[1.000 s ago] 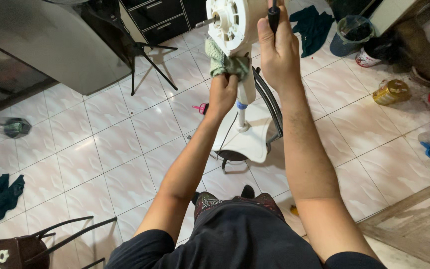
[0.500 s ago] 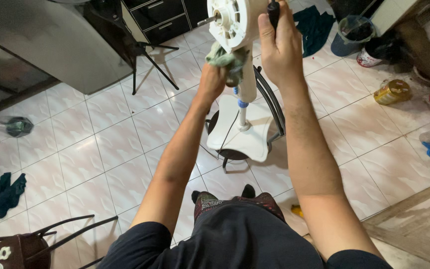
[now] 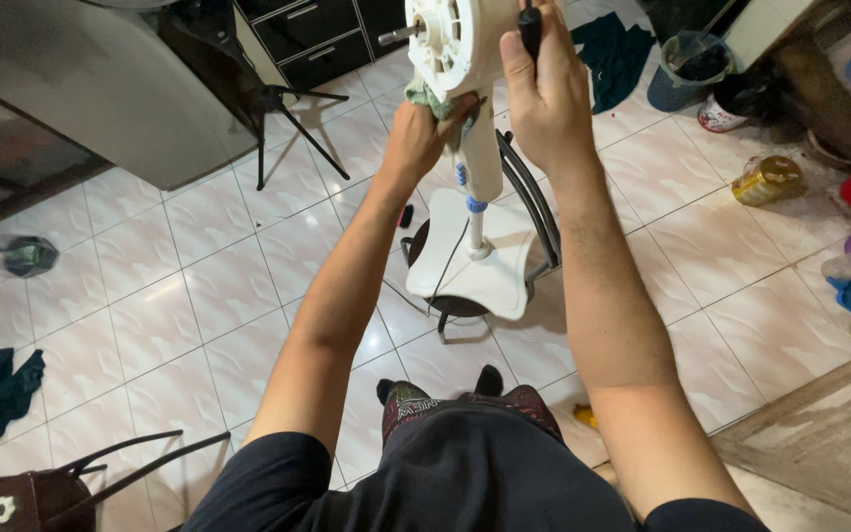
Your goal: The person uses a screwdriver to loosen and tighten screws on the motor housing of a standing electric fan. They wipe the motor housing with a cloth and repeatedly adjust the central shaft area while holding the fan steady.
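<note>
head view: fan motor (image 3: 450,39) shaft leftward

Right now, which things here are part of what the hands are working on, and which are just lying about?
In hand:
left hand pressing a green cloth under the fan head
right hand gripping a dark handle beside the head
white fan stand

Lying about:
yellow jar
bucket
teal rag
dark cloth
tripod

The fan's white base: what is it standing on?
The fan base rests on a dark round stool; its black frame shows behind and a leg below. Most of the seat is covered by the base. White floor tiles lie beneath.
</note>
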